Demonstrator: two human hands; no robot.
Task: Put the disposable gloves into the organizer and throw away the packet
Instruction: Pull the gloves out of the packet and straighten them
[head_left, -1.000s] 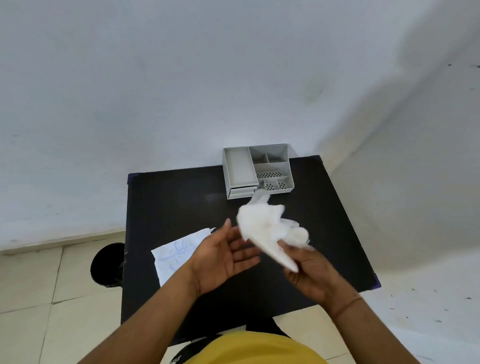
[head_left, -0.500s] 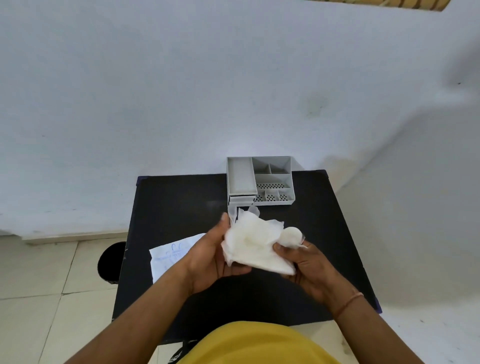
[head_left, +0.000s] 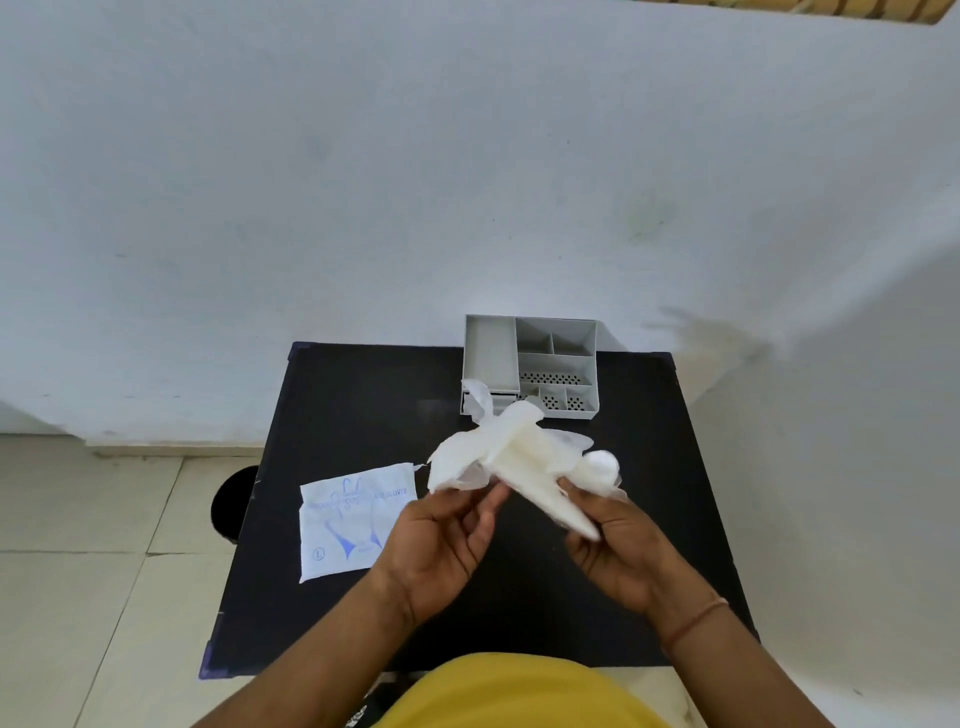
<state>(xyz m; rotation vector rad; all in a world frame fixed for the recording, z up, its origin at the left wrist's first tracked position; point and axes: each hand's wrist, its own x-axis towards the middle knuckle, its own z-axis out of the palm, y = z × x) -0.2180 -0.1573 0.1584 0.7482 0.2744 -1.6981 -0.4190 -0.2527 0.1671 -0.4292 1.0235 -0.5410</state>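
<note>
A crumpled bunch of translucent white disposable gloves (head_left: 514, 457) hangs above the middle of the black table (head_left: 363, 415). My right hand (head_left: 618, 545) pinches its lower right end. My left hand (head_left: 441, 535) touches the bunch's lower left edge with its fingertips. The flat white glove packet (head_left: 348, 519) with blue print lies on the table to the left of my left hand. The grey organizer (head_left: 491, 353) with several compartments stands at the table's far edge, just behind the gloves.
A black round bin (head_left: 231, 501) sits on the tiled floor at the table's left side. White walls close in behind the table and to the right. My yellow shirt (head_left: 519, 691) fills the bottom edge.
My left hand closed onto the bunch, then slid to its lower edge. The gloves have spread out wider and risen toward the organizer.
</note>
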